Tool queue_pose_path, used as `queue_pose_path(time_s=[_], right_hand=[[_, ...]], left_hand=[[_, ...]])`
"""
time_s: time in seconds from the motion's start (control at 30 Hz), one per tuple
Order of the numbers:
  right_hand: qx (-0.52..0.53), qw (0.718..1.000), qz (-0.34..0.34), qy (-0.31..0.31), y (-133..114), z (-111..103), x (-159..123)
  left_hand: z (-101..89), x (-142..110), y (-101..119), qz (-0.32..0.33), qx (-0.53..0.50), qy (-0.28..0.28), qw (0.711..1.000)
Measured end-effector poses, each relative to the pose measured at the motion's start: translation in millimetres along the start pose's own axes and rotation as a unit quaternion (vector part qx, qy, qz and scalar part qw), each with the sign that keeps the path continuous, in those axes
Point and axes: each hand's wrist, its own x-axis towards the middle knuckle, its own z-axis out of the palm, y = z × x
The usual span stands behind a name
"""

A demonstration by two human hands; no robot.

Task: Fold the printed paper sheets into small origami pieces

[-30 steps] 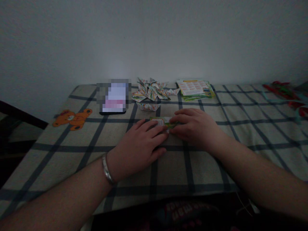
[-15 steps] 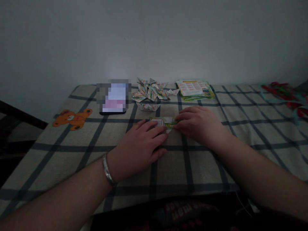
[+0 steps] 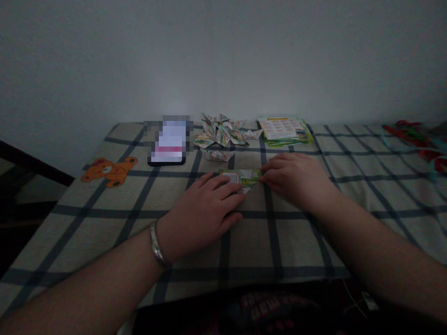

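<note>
A small folded sheet of printed green and white paper lies on the checked tablecloth between my hands. Across its left part rests my left hand, fingers stretched out and pressing it flat. At the paper's right end, my right hand pinches the edge between thumb and fingers. The lower right corner of the sheet slants in a diagonal fold. Just beyond it sits a paper boat, and behind that is a heap of several folded paper pieces.
A phone with a lit, blurred screen lies at the back left. Near the left edge is an orange bear cutout. A stack of printed sheets lies by the wall. Red and green ribbon-like things are at the far right.
My right fingers have slid slightly right along the paper to its edge, uncovering more of its printed face. My left hand stays on the paper. The view has shifted slightly.
</note>
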Motion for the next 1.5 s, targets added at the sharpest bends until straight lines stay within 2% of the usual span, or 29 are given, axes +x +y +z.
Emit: queue_pose_path(time_s=[0.37,0.6,0.77,1.0,1.5], right_hand=[[0.026,0.999,0.013,0.013,3.2,6.5,0.3],[0.025,1.000,0.013,-0.008,0.7,7.4,1.0],[0.080,0.997,0.006,0.011,-1.6,12.4,2.4],[0.119,0.992,0.036,0.029,-4.7,19.0,2.5],[0.125,0.990,-0.017,0.059,-12.3,14.9,0.1]], left_hand=[[-3.5,-0.7,0.1,-0.004,-0.005,0.007,1.000],[-2.9,-2.6,-1.9,0.003,-0.016,0.006,1.000],[-2.0,-1.8,-7.2,-0.002,-0.019,0.017,1.000],[0.0,-1.6,-12.6,0.003,-0.017,0.038,0.999],[0.6,-2.5,-15.1,-0.035,0.007,0.034,0.999]])
